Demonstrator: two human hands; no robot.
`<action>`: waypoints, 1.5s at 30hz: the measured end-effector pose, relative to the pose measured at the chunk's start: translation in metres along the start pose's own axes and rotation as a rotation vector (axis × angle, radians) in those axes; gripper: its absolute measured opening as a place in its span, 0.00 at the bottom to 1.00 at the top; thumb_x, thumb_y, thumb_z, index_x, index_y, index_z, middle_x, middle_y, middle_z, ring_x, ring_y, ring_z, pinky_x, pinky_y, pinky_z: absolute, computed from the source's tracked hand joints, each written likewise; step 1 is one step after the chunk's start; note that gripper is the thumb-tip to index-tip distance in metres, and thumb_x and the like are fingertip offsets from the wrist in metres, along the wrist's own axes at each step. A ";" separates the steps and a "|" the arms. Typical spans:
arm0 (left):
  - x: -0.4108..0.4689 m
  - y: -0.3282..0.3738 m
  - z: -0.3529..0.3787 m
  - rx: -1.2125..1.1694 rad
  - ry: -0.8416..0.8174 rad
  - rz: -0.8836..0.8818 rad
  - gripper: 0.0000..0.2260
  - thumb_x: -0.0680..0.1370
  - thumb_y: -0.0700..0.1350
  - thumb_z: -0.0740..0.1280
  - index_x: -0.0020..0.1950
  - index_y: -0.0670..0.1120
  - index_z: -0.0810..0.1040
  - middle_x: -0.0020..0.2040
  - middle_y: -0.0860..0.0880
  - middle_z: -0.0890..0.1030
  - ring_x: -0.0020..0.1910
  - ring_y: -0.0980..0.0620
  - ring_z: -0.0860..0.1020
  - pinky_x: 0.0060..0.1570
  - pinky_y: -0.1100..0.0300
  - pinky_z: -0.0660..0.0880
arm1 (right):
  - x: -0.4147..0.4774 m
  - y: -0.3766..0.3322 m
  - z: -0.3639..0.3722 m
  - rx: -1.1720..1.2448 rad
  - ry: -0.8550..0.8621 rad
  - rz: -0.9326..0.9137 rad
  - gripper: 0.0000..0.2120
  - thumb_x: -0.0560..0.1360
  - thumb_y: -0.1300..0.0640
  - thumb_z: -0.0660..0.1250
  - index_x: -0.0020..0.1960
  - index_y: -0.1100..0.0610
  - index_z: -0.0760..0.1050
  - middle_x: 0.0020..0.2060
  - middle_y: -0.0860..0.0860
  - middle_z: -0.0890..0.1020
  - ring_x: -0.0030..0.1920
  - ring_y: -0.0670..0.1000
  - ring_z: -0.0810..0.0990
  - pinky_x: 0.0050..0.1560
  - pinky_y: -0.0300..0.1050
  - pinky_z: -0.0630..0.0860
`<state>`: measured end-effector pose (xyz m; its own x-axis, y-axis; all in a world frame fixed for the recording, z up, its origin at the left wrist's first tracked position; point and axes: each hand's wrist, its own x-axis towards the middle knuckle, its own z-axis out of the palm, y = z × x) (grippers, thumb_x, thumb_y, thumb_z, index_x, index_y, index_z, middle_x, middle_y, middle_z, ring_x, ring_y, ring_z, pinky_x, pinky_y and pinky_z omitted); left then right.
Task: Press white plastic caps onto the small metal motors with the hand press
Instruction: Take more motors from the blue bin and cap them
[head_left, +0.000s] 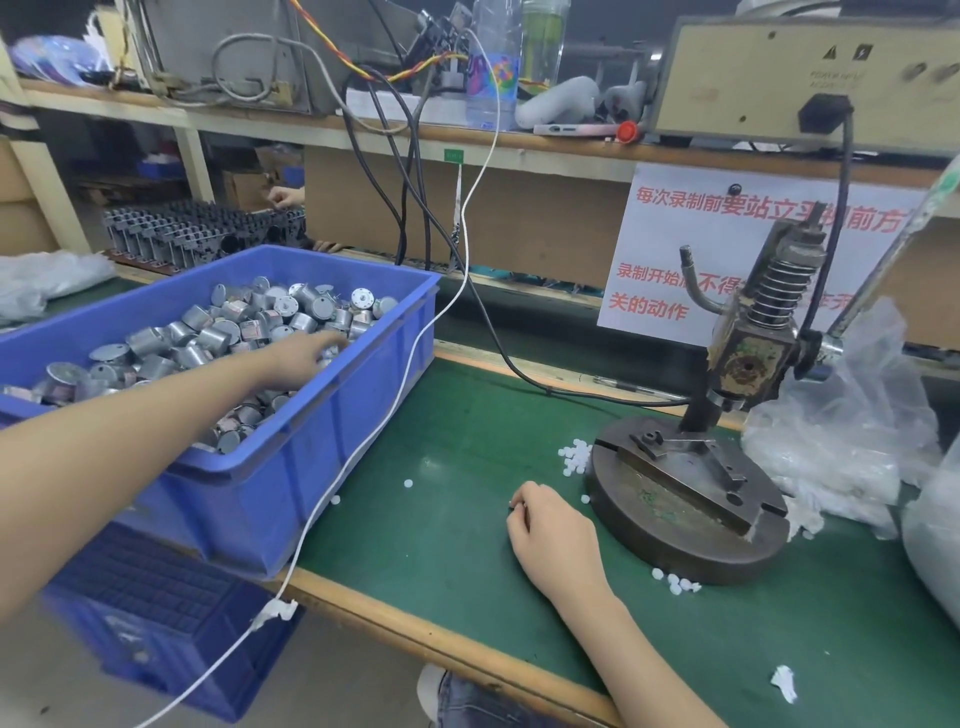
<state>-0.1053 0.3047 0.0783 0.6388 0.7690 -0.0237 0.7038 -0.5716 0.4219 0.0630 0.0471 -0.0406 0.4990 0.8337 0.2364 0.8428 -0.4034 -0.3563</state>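
A blue bin (332, 415) at the left holds a heap of small metal motors (208, 338). My left hand (304, 358) reaches into it, with straight fingers touching the motors near the far side. The hand press (748, 358) stands at the right on a round iron base (675, 540), and its fixture is bare. White plastic caps (574, 457) lie in a small pile by the base, and more caps (675, 583) lie at its front. My right hand (550, 530) rests on the green mat (441, 545) left of the base. Its fingers are curled and its fingertips are together; nothing shows between them.
A white cable (415, 364) drapes over the bin's right wall and off the bench edge. A clear plastic bag (841, 441) lies right of the press, whose lever (883, 270) slants up. A second blue crate (156, 597) sits below the bench. Black cables hang from the shelf behind.
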 end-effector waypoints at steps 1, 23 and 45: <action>-0.004 0.002 -0.005 -0.016 0.048 -0.002 0.20 0.76 0.39 0.65 0.67 0.43 0.67 0.48 0.40 0.74 0.43 0.46 0.72 0.43 0.57 0.67 | 0.000 0.000 -0.001 0.000 -0.001 -0.001 0.09 0.78 0.55 0.53 0.52 0.54 0.71 0.48 0.48 0.77 0.47 0.52 0.77 0.44 0.44 0.69; -0.041 0.125 0.139 -0.056 -0.101 0.247 0.24 0.67 0.47 0.70 0.59 0.62 0.67 0.48 0.52 0.65 0.51 0.49 0.67 0.55 0.49 0.69 | -0.016 -0.002 -0.013 0.212 0.364 0.051 0.07 0.76 0.63 0.62 0.49 0.62 0.77 0.45 0.53 0.79 0.41 0.58 0.78 0.37 0.47 0.69; -0.017 0.113 0.141 0.302 -0.120 0.146 0.36 0.71 0.67 0.62 0.74 0.61 0.51 0.72 0.46 0.57 0.72 0.45 0.52 0.68 0.42 0.52 | -0.010 -0.006 -0.012 0.029 0.351 -0.108 0.10 0.59 0.67 0.77 0.35 0.59 0.76 0.28 0.52 0.75 0.22 0.53 0.74 0.19 0.38 0.64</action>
<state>0.0077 0.1867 -0.0018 0.7586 0.6443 -0.0967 0.6513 -0.7454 0.1423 0.0552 0.0364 -0.0300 0.4503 0.6889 0.5681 0.8909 -0.3046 -0.3369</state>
